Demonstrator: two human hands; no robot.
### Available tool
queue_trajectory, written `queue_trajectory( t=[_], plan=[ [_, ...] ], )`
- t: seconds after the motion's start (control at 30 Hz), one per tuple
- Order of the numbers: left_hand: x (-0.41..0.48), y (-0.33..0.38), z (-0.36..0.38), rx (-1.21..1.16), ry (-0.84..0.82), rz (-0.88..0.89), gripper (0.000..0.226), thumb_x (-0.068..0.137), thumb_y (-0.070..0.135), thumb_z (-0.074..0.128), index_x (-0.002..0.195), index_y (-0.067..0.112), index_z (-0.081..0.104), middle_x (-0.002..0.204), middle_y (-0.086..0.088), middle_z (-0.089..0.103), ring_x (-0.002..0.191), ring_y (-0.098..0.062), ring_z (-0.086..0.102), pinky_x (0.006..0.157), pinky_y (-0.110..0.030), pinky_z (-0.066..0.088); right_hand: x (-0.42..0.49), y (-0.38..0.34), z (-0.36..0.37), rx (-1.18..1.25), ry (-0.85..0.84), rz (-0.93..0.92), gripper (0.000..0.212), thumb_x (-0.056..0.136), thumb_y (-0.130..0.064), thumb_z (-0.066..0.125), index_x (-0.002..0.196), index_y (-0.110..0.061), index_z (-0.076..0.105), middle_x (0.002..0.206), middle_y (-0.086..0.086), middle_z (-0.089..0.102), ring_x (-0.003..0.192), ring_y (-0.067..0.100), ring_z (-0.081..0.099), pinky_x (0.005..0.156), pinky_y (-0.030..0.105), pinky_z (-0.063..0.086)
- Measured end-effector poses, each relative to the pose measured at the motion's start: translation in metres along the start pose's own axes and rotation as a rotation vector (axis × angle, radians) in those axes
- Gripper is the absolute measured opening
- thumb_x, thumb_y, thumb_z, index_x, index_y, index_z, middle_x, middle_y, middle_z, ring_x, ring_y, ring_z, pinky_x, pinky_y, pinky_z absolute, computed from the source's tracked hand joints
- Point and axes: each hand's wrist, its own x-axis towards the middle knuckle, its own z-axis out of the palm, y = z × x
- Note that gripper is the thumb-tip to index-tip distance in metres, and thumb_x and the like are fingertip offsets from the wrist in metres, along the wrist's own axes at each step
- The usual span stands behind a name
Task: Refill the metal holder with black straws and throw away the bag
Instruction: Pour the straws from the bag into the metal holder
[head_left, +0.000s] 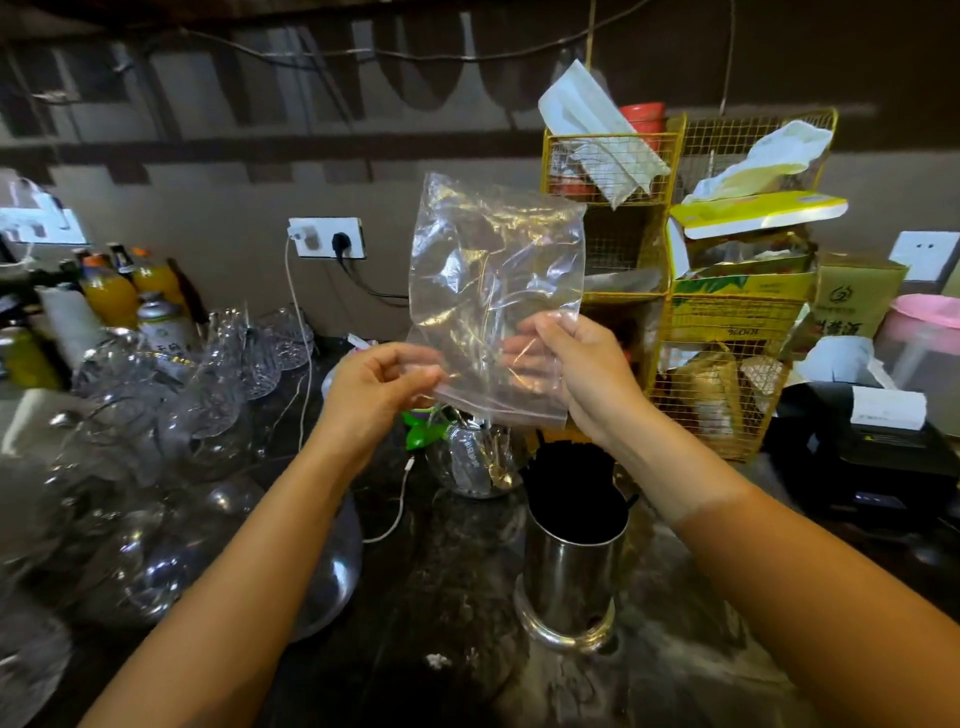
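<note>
You hold the bag (493, 291) up over the counter (441, 571) with both hands. Your left hand (376, 387) pinches its lower left edge between thumb and fingers, and your right hand (576, 374) is clamped on its lower right side near the zip strip. The bag is clear, crumpled and looks empty; no straws show inside it.

Below your right wrist the holder (571, 566) stands upright on the counter, with the straws (569, 467) packed in it and sticking out above the rim. So the refill looks done, as far as you can judge from here. What is left is getting rid of the bag. No bin is in view, so you will have to find one.

Little writing can be read. The brown box (857, 296) at the right carries a round logo and Chinese characters, too blurred to make out. The yellow box (737, 312) beside the wire rack (613, 156) shows upside-down print with a percent sign. The can (161, 322) at the left has a label you cannot read.
</note>
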Motion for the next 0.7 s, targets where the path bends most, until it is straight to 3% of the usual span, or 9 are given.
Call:
queue_trajectory(
  t=[0.1,0.17,0.27,0.4,0.5,0.6,0.7],
  plan=[
    [-0.017,-0.01,-0.014,0.017,0.096,-0.036,0.016,0.076,-0.005,0.059,0.071,0.011,0.062,0.045,0.013,0.065,0.046,0.001,0.057,0.05,-0.009,0.049,-0.005,0.011,0.015,0.02,0.012,0.016,0.026,0.093,-0.019,0.04,0.073,-0.018,0.056,0.074,0.006,0.064,0.065,0.014,0.066,0.055,0.026,0.053],
    [-0.029,-0.019,-0.021,0.003,0.133,-0.087,0.017,0.075,-0.006,0.06,0.069,0.01,0.061,0.042,0.011,0.064,0.043,0.001,0.056,0.048,-0.008,0.048,-0.008,0.021,0.022,0.021,0.038,0.045,0.027,0.093,-0.019,0.04,0.072,-0.017,0.056,0.081,0.015,0.055,0.074,0.022,0.06,0.052,0.023,0.053],
    [-0.05,-0.035,-0.027,-0.022,0.141,-0.168,0.016,0.075,-0.008,0.059,0.07,0.007,0.06,0.042,0.008,0.064,0.043,0.0,0.056,0.047,-0.008,0.047,-0.014,0.041,0.031,-0.006,0.028,0.122,0.024,0.093,-0.02,0.041,0.073,-0.015,0.055,0.088,0.015,0.049,0.083,0.026,0.054,0.055,0.024,0.052],
    [-0.075,-0.052,-0.031,-0.114,0.152,-0.255,0.018,0.08,-0.002,0.055,0.083,0.015,0.048,0.072,-0.005,0.065,0.052,-0.004,0.063,0.049,-0.015,0.052,-0.03,0.067,0.038,-0.02,0.01,0.248,0.019,0.092,-0.016,0.042,0.08,-0.01,0.055,0.084,0.018,0.055,0.07,0.025,0.06,0.053,0.027,0.053],
    [-0.085,-0.061,-0.039,-0.195,0.175,-0.247,0.025,0.083,-0.001,0.049,0.082,0.02,0.035,0.087,-0.008,0.063,0.059,-0.008,0.067,0.051,-0.02,0.054,-0.042,0.082,0.034,-0.131,-0.03,0.315,0.02,0.092,-0.018,0.04,0.082,-0.007,0.054,0.084,0.02,0.052,0.071,0.03,0.057,0.057,0.034,0.051],
    [-0.092,-0.07,-0.048,-0.102,0.037,-0.251,0.025,0.081,-0.005,0.049,0.084,0.019,0.042,0.097,-0.005,0.062,0.066,-0.007,0.067,0.057,-0.021,0.055,-0.055,0.094,0.031,-0.204,-0.07,0.367,0.021,0.093,-0.02,0.039,0.079,-0.01,0.052,0.08,0.014,0.054,0.077,0.04,0.062,0.069,0.045,0.055],
    [-0.099,-0.081,-0.052,0.067,-0.09,-0.303,0.026,0.079,-0.007,0.054,0.092,0.015,0.057,0.101,-0.001,0.06,0.068,-0.003,0.067,0.056,-0.017,0.055,-0.068,0.106,0.027,-0.12,-0.109,0.414,0.019,0.093,-0.017,0.038,0.081,-0.008,0.05,0.066,0.005,0.061,0.053,0.013,0.066,0.037,0.015,0.042]
  ],
)
